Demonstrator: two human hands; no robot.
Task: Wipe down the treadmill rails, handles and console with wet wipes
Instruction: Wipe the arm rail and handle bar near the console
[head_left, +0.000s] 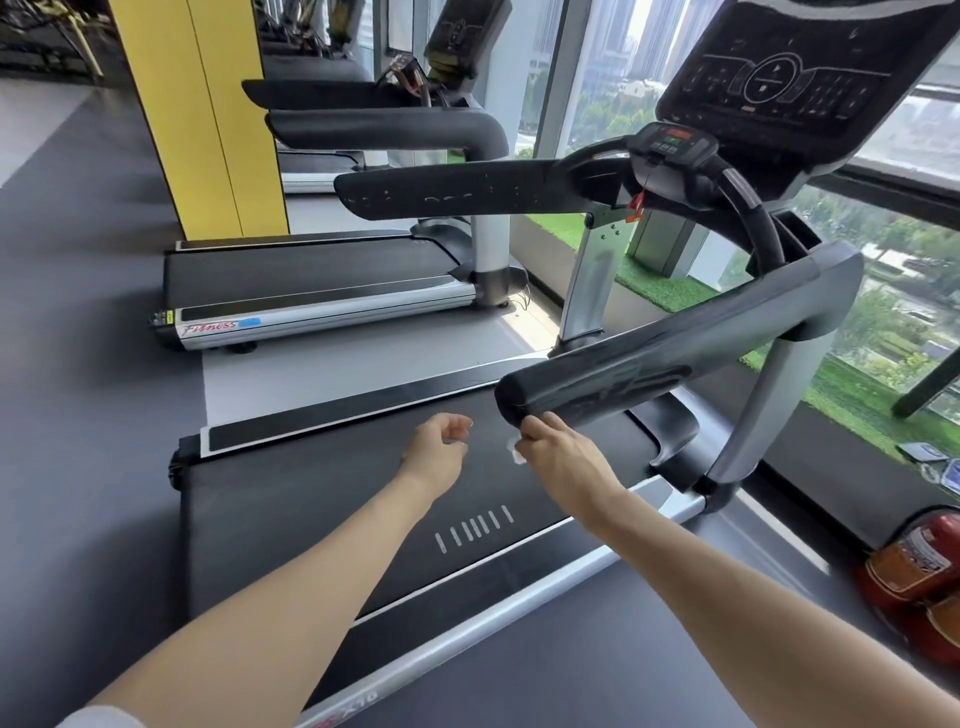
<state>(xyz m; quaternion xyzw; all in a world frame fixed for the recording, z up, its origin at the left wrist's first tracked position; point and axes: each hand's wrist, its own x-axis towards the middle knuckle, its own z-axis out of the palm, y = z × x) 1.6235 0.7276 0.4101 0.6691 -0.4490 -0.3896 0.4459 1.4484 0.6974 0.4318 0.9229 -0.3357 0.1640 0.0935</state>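
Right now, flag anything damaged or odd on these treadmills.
The far treadmill's console has wires hanging exposed below it. The left handrail of the near treadmill carries whitish scuffs or flecks along its top.

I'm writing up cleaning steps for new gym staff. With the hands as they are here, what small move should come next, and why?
Probably sweep the wipe forward along the near handrail. The right hand pinches it just under the rail's rounded end, while the left hand hovers beside it over the belt, holding nothing visible.

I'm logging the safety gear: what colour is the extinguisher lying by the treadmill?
Red, with a pale label; the fire extinguisher shows at the head view's right edge.
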